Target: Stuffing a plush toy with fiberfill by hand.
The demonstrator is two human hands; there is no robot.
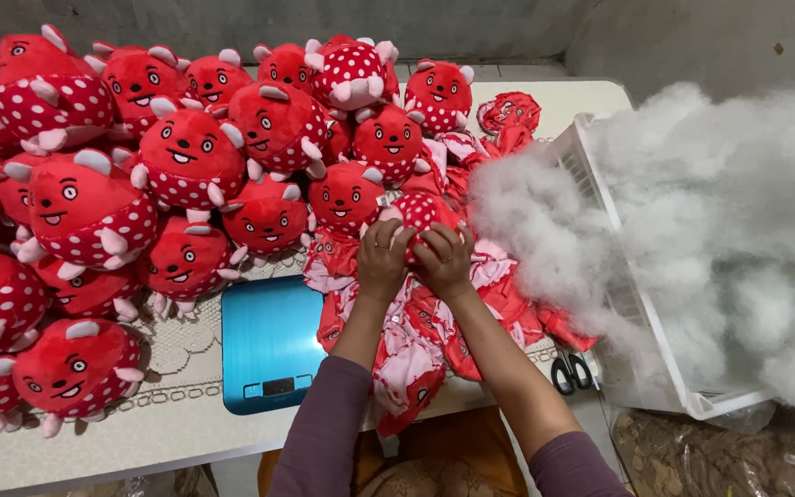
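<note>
Head view, near to far. At the near edge of the worktop (186, 419) two forearms in mauve sleeves reach forward from the person. Beside them on the left lies a flat, teal, rectangular digital scale (267, 340); on the right, a pair of black-handled scissors (570, 372) rests near the worktop's right edge. Between scale and scissors spreads a heap of limp, unfilled red-and-pink toy skins (416, 345).

Above that heap, the left hand (382, 260) and right hand (444, 258) sit side by side, touching, fingers (457, 241) curled narrow around a round, red, white-dotted plush toy (420, 212) held over the middle of the worktop. The step in hand appears to be working or shaping this one toy's body; whether its seam is open cannot be told, as the hands cover it. The next move likely calls for a steady two-handed grip and even pressure on the soft body.

To the right, loose white fibre stuffing (692, 212) overflows a white plastic crate (632, 304) at the worktop's right edge, reaching almost to the held toy. Farther back and leftward, a pile of finished red plush toys with faces (186, 156) fills the far left corner.
</note>
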